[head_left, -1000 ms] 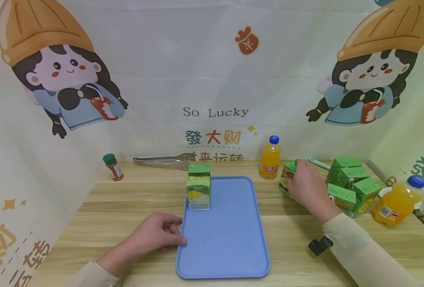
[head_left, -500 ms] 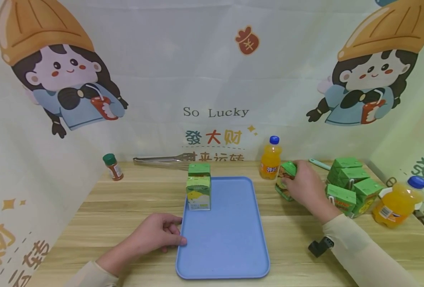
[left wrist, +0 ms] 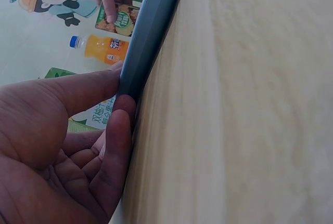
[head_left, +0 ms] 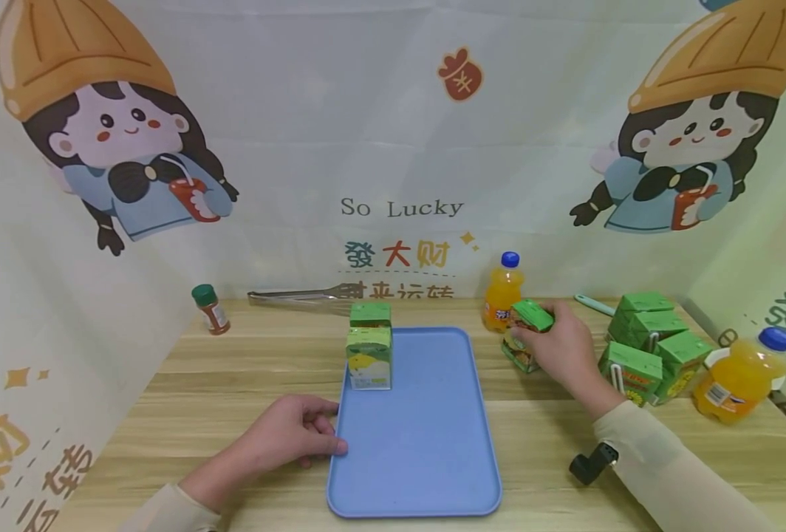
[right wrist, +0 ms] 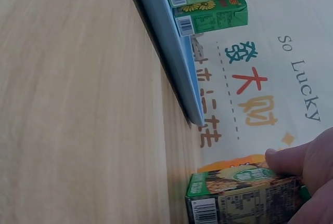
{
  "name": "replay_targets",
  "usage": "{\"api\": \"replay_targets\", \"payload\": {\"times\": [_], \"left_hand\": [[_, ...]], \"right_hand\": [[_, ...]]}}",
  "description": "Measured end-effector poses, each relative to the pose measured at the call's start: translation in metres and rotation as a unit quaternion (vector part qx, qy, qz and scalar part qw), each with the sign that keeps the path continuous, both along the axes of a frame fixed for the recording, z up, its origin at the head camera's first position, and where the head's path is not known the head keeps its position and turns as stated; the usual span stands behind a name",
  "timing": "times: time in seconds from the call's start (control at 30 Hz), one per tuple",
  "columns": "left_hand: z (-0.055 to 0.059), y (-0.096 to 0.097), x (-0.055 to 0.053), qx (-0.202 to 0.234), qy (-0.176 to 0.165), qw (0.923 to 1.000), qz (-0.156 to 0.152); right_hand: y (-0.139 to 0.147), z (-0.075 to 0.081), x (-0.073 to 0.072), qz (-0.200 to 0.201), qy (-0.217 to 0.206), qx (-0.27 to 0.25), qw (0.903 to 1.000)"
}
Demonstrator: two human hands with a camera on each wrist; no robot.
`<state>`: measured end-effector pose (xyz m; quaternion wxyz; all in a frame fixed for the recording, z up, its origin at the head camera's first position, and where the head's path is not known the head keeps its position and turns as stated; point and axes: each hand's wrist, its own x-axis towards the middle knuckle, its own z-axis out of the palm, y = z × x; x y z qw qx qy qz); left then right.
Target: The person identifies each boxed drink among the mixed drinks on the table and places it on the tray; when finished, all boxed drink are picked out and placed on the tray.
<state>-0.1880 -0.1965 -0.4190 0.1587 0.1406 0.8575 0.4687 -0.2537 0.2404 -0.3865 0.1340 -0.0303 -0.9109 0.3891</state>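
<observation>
Fingers of left hand [head_left: 293,432] pinch left rim of blue tray [head_left: 413,458]; fingers of right hand [head_left: 562,347] grip a green carton [right wrist: 247,195]. Left to right: green-capped shaker [head_left: 212,313] upright toward back of surface [head_left: 253,369], well apart from tray. Metal tongs [head_left: 300,296] lie by the backdrop [head_left: 313,148]. Two cartons [head_left: 369,366] stand one behind the other at tray's far-left corner. Orange bottle [head_left: 503,288], blue cap, upright at back, right of tray. Gripped carton is right of tray, tilted, partly covering that bottle; can't tell if its base touches the surface. Pale green handle [head_left: 594,304] lies behind right hand. Four green cartons [head_left: 655,325] bunched further right. Second orange bottle [head_left: 732,384] just beside them, far right.
</observation>
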Motion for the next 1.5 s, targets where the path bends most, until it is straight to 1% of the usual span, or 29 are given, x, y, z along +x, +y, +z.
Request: {"api": "replay_targets", "payload": {"times": [0.27, 0.43, 0.77, 1.0, 1.23, 1.5], "left_hand": [[-0.0002, -0.0028, 0.0012, 0.003, 0.000, 1.0000, 0.000], [-0.0014, -0.0028, 0.0003, 0.007, 0.003, 1.0000, -0.003], [-0.0021, -0.0008, 0.0001, 0.015, 0.003, 0.9999, 0.003], [-0.0002, -0.0006, 0.0003, 0.014, 0.003, 0.9999, 0.000], [0.0002, -0.0009, 0.0014, 0.011, 0.001, 0.9999, 0.003], [0.0009, -0.0005, 0.0022, 0.007, -0.005, 0.9999, 0.006]], "right_hand": [[-0.0008, -0.0055, -0.0007, 0.000, -0.016, -0.024, 0.9996], [0.0001, -0.0063, -0.0005, 0.009, -0.027, -0.035, 0.9990], [0.0031, -0.0050, -0.0003, 0.018, -0.036, -0.039, 0.9984], [0.0031, -0.0063, 0.0001, 0.019, -0.029, -0.049, 0.9982], [0.0023, -0.0062, 0.0004, 0.021, -0.023, -0.045, 0.9985], [0.0044, -0.0010, 0.0013, 0.026, -0.020, -0.044, 0.9985]]}}
